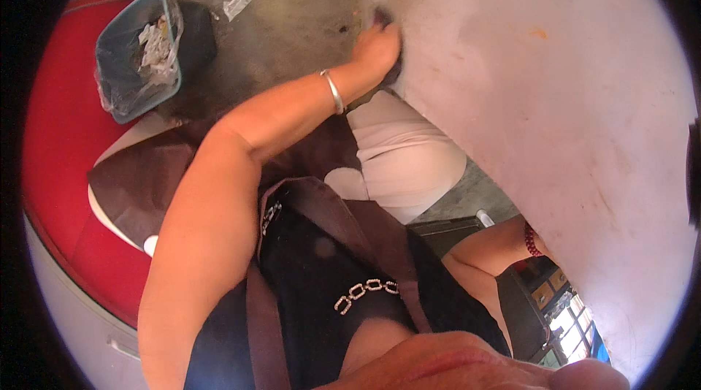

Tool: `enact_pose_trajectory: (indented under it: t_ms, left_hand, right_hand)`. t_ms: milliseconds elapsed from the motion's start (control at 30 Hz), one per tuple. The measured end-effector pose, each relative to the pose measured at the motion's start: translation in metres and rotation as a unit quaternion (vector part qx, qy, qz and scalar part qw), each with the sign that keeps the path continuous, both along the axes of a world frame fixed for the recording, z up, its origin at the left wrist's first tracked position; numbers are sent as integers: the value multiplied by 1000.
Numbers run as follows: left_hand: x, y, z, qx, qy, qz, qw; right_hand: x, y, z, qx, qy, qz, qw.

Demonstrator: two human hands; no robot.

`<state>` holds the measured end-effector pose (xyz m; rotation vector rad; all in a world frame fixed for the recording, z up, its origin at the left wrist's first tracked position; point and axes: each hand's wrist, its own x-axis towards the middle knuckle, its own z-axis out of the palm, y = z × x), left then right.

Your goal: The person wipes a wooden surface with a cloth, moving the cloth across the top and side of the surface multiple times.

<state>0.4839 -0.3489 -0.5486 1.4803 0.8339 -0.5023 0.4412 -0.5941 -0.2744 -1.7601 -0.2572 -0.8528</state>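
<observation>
My left hand [379,46], with a silver bangle at the wrist, reaches to the edge of a pale tabletop [526,94]. Its fingers curl over a dark purple thing [392,73], probably a cloth, pressed at that edge; part of it sticks out past the fingertips. The hand is slightly blurred. Of my right hand [544,249] only a sliver shows beyond a red bead bracelet; the tabletop's near edge hides the rest, so what it holds cannot be seen. Brown and orange marks dot the tabletop.
A blue-grey wastebasket [176,69] with a clear liner holds crumpled tissues [156,47]. It stands beside a red padded seat [71,132]. A crumpled wrapper [238,5] lies on the concrete floor [290,17]. My knee in pale trousers [411,165] is close under the table's edge.
</observation>
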Motion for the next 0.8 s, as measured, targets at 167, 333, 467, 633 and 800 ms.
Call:
enact_pose_trajectory:
  t_ms: [167,333,467,633,800]
  left_hand:
    - [-22,10,140,80,-303,-5,950]
    - [-57,5,152,77,-627,-45,774]
    - [-30,13,103,6,-756,-113,644]
    - [13,18,52,148,-659,-18,738]
    - [91,45,-29,32,-173,63,982]
  right_hand:
    - [6,3,-8,-13,12,-30,999]
    - [2,-1,-7,-32,30,-70,997]
    - [2,-3,-5,-52,39,-103,993]
    - [-1,-5,-3,-78,44,-139,986]
    - [-3,-1,1,-79,44,-137,986]
